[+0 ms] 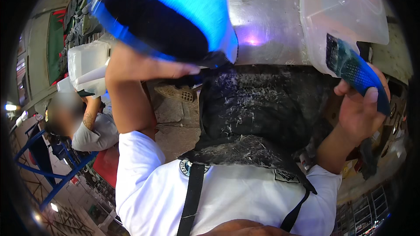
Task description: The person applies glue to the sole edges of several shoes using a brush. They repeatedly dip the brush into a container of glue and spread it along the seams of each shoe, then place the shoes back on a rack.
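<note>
My left hand (144,63) grips a large rounded black piece (162,22) with a bright blue sheen and a paler rim; motion blurs it and its kind is unclear. The thumb lies along its lower edge, while the other fingers are hidden behind it. Raised at the right, my right hand (363,109) is closed around a curved dark blue piece (356,67) with a dotted surface. Its far end is dark and speckled with pale bits, beside a translucent plastic bin (341,13).
A shiny metal surface (267,22) lies ahead, and a black apron (262,105) covered in pale shreds hangs over my lap. At the left, a person in a grey shirt (98,131) sits near a white container (87,61). Rows of dark shoe-like items (81,22) stand behind.
</note>
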A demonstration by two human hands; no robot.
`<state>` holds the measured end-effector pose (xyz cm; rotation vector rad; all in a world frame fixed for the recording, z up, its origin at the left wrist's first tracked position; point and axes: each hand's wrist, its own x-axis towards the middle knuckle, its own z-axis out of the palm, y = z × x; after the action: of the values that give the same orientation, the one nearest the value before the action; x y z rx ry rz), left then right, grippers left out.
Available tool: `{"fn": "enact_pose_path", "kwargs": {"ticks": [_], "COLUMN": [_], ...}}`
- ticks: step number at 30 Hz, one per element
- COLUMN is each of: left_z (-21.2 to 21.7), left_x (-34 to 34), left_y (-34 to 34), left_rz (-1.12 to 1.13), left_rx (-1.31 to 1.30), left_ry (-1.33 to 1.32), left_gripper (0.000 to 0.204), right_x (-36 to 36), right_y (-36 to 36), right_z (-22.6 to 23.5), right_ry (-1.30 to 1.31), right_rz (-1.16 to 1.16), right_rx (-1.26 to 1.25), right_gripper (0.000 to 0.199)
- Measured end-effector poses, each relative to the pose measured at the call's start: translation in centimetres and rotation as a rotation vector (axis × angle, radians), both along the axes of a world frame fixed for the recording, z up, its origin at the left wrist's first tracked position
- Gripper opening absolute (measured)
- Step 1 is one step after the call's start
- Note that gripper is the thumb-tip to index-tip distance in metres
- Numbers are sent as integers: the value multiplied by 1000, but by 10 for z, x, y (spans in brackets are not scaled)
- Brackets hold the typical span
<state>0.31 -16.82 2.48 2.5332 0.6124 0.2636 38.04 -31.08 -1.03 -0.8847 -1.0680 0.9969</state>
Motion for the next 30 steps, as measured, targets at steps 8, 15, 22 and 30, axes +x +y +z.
{"fn": "enact_pose_path", "kwargs": {"ticks": [8, 15, 22, 30], "left_z": [-74, -111, -93, -27], "left_x": [-84, -116, -79, 24], "left_y": [-56, -73, -82, -38], "left_rz": [101, 173, 472, 531], "left_rx": [34, -11, -189, -723], "left_ry": [331, 419, -49, -711], "left_gripper": [82, 76, 70, 111], "right_x": [37, 38, 70, 68], "right_y": [-19, -8, 4, -19], "right_z": [-6, -12, -15, -22], "right_ry": [-507, -381, -363, 47], "right_rz": [-366, -234, 39, -40], "right_rx": [-444, -521, -553, -558], "right_gripper": [27, 24, 21, 25]}}
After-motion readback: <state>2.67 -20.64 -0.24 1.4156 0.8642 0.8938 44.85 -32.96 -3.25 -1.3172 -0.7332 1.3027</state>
